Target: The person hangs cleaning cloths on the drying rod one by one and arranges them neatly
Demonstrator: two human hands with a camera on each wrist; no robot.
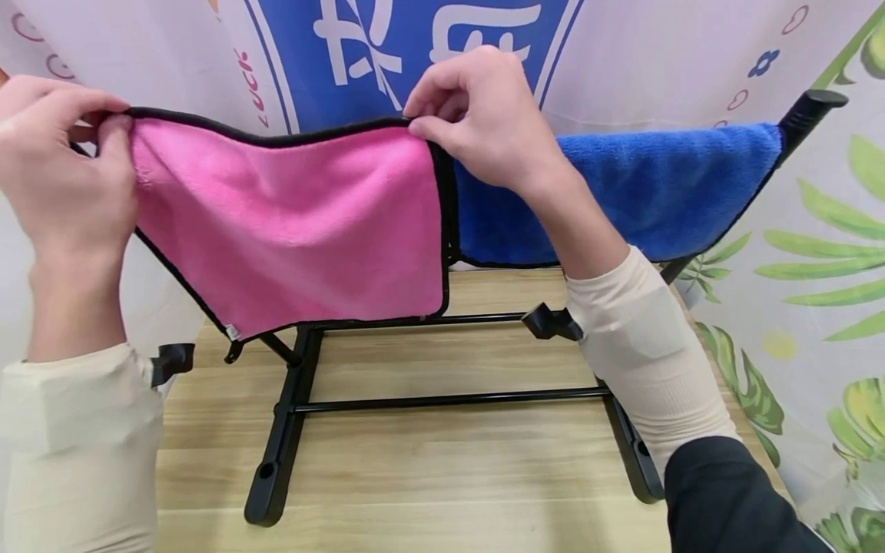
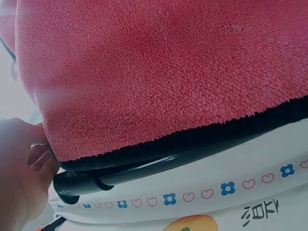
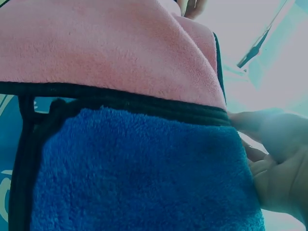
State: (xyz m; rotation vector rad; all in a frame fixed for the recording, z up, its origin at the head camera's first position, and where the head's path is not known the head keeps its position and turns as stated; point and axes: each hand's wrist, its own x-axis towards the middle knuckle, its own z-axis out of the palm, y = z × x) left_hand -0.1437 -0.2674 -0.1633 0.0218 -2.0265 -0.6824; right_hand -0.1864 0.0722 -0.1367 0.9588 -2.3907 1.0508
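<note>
A pink towel (image 1: 297,223) with black edging hangs at the left of a black rack (image 1: 449,400). My left hand (image 1: 76,157) pinches its upper left corner between thumb and fingers, beside the end of the rack's top bar (image 2: 134,172) in the left wrist view. At the upper right corner, my right hand (image 1: 494,115) pinches the edging. Directly to the right, a blue towel (image 1: 636,192), also black-edged, is draped over the rack's top. In the right wrist view the two towels meet edge to edge near my right fingers. Most of the top bar is hidden.
The rack stands on a light wooden table (image 1: 429,476), its black feet (image 1: 270,480) towards me. A bar end (image 1: 819,100) sticks out at upper right. Behind hangs a printed curtain with a blue panel (image 1: 325,69); leaf-patterned fabric (image 1: 830,269) covers the right side.
</note>
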